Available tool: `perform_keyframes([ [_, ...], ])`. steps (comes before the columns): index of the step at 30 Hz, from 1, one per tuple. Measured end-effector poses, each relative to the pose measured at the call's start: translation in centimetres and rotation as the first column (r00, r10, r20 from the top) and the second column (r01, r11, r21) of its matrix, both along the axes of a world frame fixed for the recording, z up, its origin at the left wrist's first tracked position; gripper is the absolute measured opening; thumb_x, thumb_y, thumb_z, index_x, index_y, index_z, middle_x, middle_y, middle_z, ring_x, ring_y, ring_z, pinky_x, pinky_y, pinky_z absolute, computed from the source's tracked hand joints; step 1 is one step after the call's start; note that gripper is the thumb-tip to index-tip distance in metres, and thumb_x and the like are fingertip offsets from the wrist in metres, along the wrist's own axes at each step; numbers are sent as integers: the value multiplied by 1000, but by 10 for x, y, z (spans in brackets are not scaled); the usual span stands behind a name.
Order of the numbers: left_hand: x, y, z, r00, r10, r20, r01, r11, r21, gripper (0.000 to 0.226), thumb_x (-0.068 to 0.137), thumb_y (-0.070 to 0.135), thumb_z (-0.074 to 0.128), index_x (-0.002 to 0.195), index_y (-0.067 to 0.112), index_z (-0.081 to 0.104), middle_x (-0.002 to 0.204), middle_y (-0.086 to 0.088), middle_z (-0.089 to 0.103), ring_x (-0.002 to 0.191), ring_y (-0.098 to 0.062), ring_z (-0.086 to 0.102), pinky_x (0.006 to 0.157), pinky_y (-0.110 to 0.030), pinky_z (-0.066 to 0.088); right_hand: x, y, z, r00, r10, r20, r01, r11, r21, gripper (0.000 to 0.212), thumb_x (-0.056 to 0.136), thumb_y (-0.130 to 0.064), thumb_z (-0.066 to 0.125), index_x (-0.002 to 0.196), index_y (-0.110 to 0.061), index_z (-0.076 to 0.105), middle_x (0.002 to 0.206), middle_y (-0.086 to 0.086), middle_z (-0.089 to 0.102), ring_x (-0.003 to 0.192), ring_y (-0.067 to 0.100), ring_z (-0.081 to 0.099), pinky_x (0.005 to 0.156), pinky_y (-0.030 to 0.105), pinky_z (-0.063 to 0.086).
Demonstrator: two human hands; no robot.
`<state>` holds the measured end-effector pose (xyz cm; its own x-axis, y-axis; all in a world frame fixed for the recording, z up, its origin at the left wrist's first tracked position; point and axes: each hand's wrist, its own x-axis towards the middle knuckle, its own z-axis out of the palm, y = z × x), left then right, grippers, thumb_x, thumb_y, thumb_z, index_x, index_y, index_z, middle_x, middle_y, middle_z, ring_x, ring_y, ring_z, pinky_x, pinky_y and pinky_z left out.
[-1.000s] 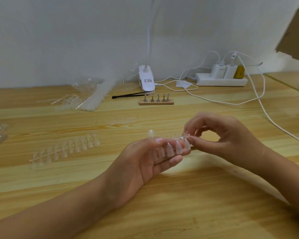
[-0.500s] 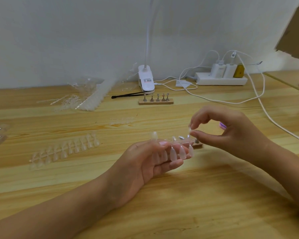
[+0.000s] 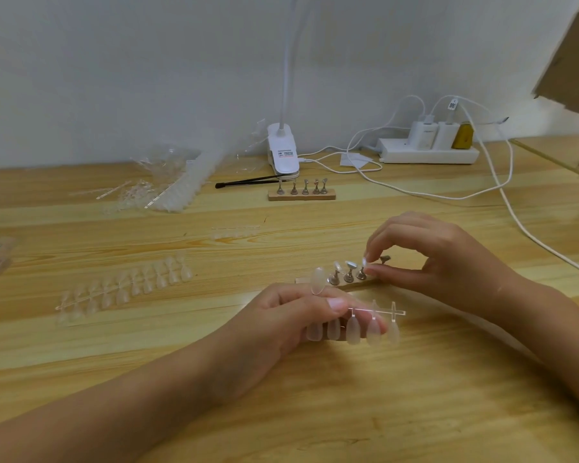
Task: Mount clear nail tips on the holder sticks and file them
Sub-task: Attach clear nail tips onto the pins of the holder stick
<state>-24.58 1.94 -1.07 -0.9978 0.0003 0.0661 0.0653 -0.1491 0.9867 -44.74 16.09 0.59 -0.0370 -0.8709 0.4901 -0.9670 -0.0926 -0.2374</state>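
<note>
Soft, even, fairly bright light leaves a pale sheen on the tabletop [image 3: 181,345] and only faint shadows under the left hand [image 3: 281,315] and right hand [image 3: 442,262]. The wide lens bows the tabletop's far edge, and detail is slightly soft throughout, most at the corners.

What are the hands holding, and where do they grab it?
The left hand grips the strip of nail tips by its bar, under the thumb. The right hand pinches one clear nail tip by its lower end.
</note>
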Motion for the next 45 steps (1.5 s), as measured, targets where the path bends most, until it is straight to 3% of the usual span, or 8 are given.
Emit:
perform_keyframes([
  [13,0,0,1,1000,-23,15,24,999,-31,29,93,32,50,95,23,77,108,1,72,102,-18,59,91,-25,45,3,-3,0,981,-42,190,27,997,79,19,82,-38,67,88,-20,69,90,-14,67,90,11,63,80,35,52],
  [18,0,2,-1,999,39,34,-34,992,-123,29,93,37,52,98,25,78,106,-4,72,98,-18,58,95,-42,43,6,-2,2,978,-80,194,59,992,114,19,83,-41,65,88,-23,69,96,-16,64,98,9,60,87,32,48],
  [21,1,5,-1,998,44,45,-33,972,-231,28,99,30,51,104,18,77,111,-6,73,98,-17,63,91,-26,47,13,0,7,972,-114,205,108,993,38,18,84,-41,64,89,-25,71,105,-14,62,111,10,54,97,30,42],
  [25,4,9,-3,998,37,46,-21,947,-319,27,100,24,50,100,14,75,108,2,74,105,-13,65,98,-31,47,42,-3,16,924,-20,382,48,997,-64,19,88,-44,62,90,-28,73,105,-16,64,115,15,56,96,20,39],
  [35,0,10,-4,985,173,26,-161,957,-241,25,92,28,54,92,17,76,95,-1,76,95,-13,68,89,-22,52,69,0,20,985,169,18,-168,983,-79,11,88,-30,68,85,-21,73,108,-8,63,114,22,52,95,27,40],
  [40,3,12,-2,988,150,-38,-155,936,-316,24,97,23,51,88,16,71,87,11,70,87,-1,64,83,-15,48,66,-1,20,967,138,212,-135,990,-31,15,89,-33,64,88,-19,70,95,-13,64,98,15,59,83,25,47],
  [42,6,16,-5,965,167,-203,-248,832,-496,19,99,20,53,98,13,71,93,13,68,88,0,65,80,-13,49,66,-2,20,930,112,349,-124,992,13,14,88,-35,65,86,-22,68,93,-13,65,100,17,60,84,25,46],
  [45,10,21,-9,872,63,-486,-457,460,-761,25,98,27,53,110,17,73,107,4,69,95,-13,67,78,-27,56,65,0,22,870,114,480,-191,975,115,11,87,-40,67,83,-29,69,107,-14,63,115,16,54,92,17,39],
])
